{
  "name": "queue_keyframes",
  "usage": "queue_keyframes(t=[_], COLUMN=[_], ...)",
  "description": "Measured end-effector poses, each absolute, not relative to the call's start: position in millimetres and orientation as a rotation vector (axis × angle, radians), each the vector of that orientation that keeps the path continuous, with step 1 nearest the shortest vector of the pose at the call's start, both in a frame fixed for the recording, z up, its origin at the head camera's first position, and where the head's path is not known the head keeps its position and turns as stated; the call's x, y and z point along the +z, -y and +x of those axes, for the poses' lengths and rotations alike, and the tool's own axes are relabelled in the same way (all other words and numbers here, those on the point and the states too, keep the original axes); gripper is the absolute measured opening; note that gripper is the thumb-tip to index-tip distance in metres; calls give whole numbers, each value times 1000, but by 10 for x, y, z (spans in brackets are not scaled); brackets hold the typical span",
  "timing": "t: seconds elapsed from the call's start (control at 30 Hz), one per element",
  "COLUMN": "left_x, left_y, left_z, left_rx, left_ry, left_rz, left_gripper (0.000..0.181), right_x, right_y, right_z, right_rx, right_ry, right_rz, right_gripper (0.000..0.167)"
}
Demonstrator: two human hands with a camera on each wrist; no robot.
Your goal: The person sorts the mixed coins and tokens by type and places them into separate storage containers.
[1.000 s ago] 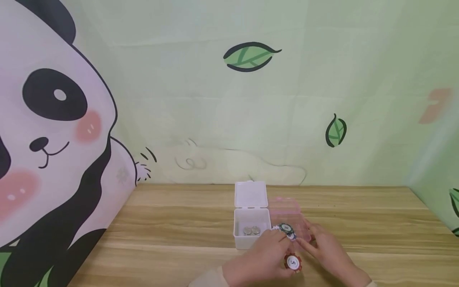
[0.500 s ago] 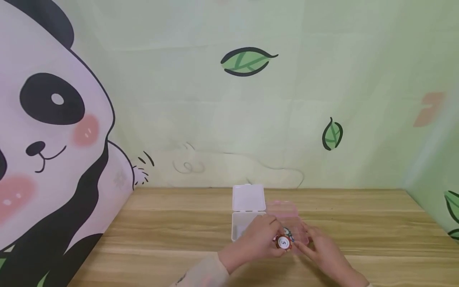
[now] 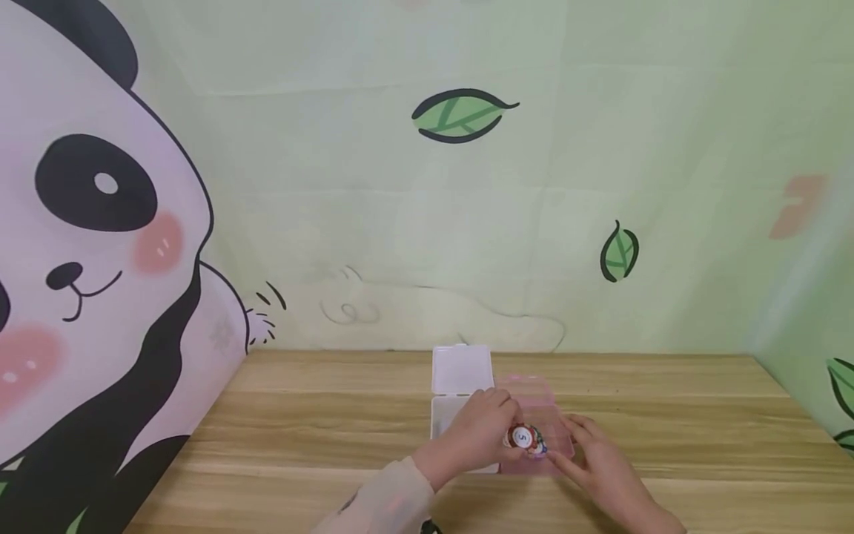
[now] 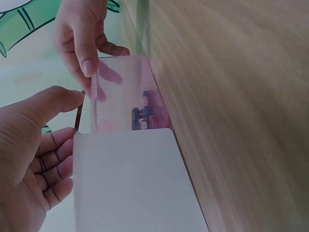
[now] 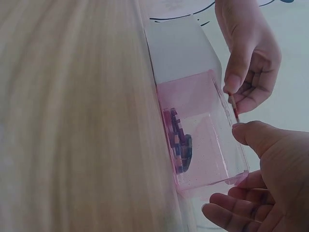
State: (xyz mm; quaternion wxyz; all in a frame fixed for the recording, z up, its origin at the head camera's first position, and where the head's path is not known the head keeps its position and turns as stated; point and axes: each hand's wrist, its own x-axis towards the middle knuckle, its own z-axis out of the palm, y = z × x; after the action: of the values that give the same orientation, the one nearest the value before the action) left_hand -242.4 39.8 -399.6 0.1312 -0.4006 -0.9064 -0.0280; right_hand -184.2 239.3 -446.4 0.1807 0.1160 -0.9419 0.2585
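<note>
My left hand pinches a red poker chip with a white centre marked 5, by its edge. In the right wrist view this chip stands on edge just beside the top rim of a clear pink box. Several other poker chips lie stacked and tilted on the bottom of the box. My right hand holds the pink box by its right side, thumb near the front corner. Left of it stands a white box, its lid raised; my left hand covers most of its inside.
Both boxes stand side by side on a wood-grain tabletop, their lids folded back. Behind the table hangs a green cloth printed with leaves and a panda.
My left hand has carried the red chip from in front of the pink box up and back over it. The coins in the white box are now hidden. My right hand stays at the box.
</note>
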Motion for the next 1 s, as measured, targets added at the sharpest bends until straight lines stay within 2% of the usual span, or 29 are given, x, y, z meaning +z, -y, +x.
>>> queue_keyframes(t=[0.43,1.0], left_x=[-4026,-4028], left_y=[-502,-509], left_z=[-2534,-2549], left_rx=[-28,-15], left_ry=[2607,2607], left_rz=[-1154,-1163], left_gripper=[29,34], right_x=[-4457,-4446], right_y=[-2388,-2388], right_z=[-1828,-1830], right_rx=[681,693], right_ry=[2638,2687], right_rz=[329,309], right_gripper=[55,57])
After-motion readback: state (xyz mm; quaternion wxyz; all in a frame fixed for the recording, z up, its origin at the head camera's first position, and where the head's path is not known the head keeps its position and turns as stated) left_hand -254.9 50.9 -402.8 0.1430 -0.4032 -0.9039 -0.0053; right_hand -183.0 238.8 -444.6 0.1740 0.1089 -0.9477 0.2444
